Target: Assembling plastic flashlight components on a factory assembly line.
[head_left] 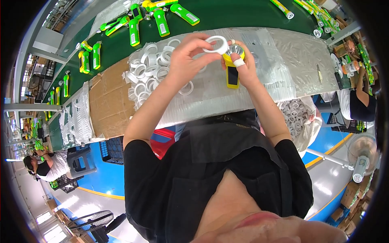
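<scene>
My left hand [189, 54] pinches a white plastic ring [216, 38] by its edge, holding it up just left of a flashlight's head. In my right hand [246, 65] is a yellow flashlight [232, 79] with a dark panel on its body; its round silver reflector faces up toward me. White tape or covers wrap the thumb and a finger of that hand. The ring and the flashlight head look close together; whether they touch I cannot tell. Beneath my left forearm a heap of white rings [150, 60] lies on the bench.
Green and yellow flashlights [161, 23] lie on the green belt [227, 16] beyond. Brown cardboard [108, 95] and plastic-wrapped sheeting [304, 60] cover the bench. A sack of rings [298, 115] hangs at the right near edge. Other people sit at far left and far right.
</scene>
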Tool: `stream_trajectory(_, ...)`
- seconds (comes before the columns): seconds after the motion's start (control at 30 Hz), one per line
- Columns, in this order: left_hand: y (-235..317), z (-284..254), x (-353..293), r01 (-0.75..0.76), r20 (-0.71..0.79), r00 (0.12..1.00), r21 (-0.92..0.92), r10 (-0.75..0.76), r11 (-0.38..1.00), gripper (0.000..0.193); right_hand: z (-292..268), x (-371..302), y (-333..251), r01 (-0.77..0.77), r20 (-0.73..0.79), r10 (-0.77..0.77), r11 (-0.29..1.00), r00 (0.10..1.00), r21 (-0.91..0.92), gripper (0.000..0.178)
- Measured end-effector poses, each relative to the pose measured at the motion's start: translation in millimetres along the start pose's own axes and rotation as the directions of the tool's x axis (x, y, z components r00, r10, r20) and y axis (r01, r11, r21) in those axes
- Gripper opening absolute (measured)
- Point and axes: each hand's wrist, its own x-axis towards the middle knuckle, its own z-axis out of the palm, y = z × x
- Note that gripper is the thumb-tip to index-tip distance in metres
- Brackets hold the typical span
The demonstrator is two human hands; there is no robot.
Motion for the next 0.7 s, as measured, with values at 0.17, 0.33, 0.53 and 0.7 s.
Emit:
stream_trajectory(0.17, 6.2, 19.6, 8.4, -0.145, 0.074, 0.989, 0.363, 0.127, 0.920, 0.024, -1.9, 0.5, 3.6, 0.018, 0.017, -0.018, 1.000, 1.000, -0.008, 0.033)
stream_trajectory(0.33, 5.4, 17.6, 12.2, -0.140, 0.125, 0.987, 0.400, 0.097, 0.906, 0.027, -7.0, 0.4, -2.4, -0.042, 0.037, 0.040, 0.996, 0.999, 0.075, 0.040)
stream_trajectory(0.53, 7.3, 21.9, 19.6, -0.199, 0.234, 0.967, 0.445, 0.101, 0.873, 0.032, -39.5, 7.7, -16.7, 0.220, 0.129, -0.189, 0.927, 0.973, -0.304, 0.047)
stream_trajectory(0.7, 13.5, 38.1, 23.5, -0.181, 0.338, 0.941, 0.463, 0.016, 0.868, 0.042, -71.3, 22.6, -75.7, 0.345, 0.328, -0.148, 0.625, 0.933, -0.701, 0.044)
